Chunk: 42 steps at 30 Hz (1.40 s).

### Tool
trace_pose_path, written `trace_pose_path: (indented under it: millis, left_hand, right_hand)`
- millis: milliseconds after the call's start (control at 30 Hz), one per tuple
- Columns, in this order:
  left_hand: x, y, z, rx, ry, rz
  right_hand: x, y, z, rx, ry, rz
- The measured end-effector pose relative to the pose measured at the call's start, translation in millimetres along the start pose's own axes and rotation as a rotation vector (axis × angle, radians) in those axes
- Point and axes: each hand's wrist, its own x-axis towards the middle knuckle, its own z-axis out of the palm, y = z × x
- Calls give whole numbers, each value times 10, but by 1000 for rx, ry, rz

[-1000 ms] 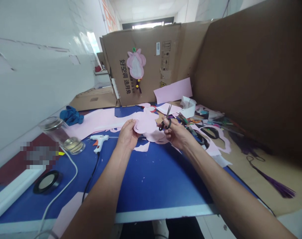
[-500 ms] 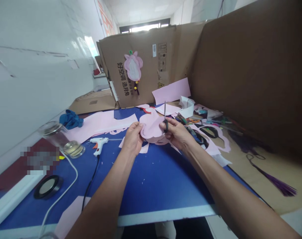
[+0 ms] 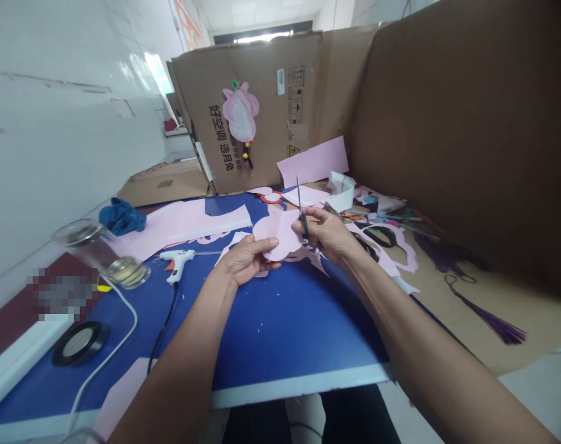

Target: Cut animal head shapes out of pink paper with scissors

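Note:
My left hand (image 3: 244, 259) pinches the near edge of a pink paper cutout (image 3: 274, 233) with rounded lobes, held above the blue table (image 3: 280, 333). My right hand (image 3: 327, 234) is closed round the black handles of a pair of scissors (image 3: 301, 213). The blades point up and away, set against the right edge of the pink cutout. Pink offcuts lie under and behind both hands.
A white glue gun (image 3: 176, 261) with a black cord lies left of my hands. Further left stand a glass jar (image 3: 100, 251), a black tape roll (image 3: 79, 342) and a blue cloth (image 3: 121, 217). Cardboard walls (image 3: 447, 123) enclose the back and right. Scraps, pens and a purple tassel (image 3: 488, 317) litter the right side.
The scissors swung from leaning right to upright against the pink cutout. My left hand turned the cutout and shifted its grip to the near edge. The view drifted slightly.

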Motion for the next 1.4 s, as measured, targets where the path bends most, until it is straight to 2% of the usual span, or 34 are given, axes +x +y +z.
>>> trace_pose_path:
  millis: [133,267,367,433,500,600,700,967,1200,1400]
  left_hand:
    - [17,-19,14,35,47,21]
    - [66,1,33,-69,201,167]
    - [93,51,26,-210,323,279]
    - [98,90,15,-284,371,331]
    - [96,124,3,-346,409,374]
    - [87,161,-14,-418,440,422]
    - [82,186,-31,-476,462,440]
    - [98,195,-82,-549,468,445]
    - [108,195,-122,-563,528,445]
    - [99,203,-129,-569,497,431]
  right_hand:
    - [27,8,-29,-28,51,-69]
    - [7,-50,-43,-3,143,-103]
    - [-71,-80,47,41,1,-76]
    - [-144,-55,160,44,-100,-95]
    - [-222,5,284,17,-195,-56]
    - [-324,115,425,-14,-319,28]
    - [-388,185,487,-1,-376,89]
    - [-440,204,530,11,-418,129]
    - [-480,224,554,-3,-464,111]
    - [-499,256,579,-27,-509,132]
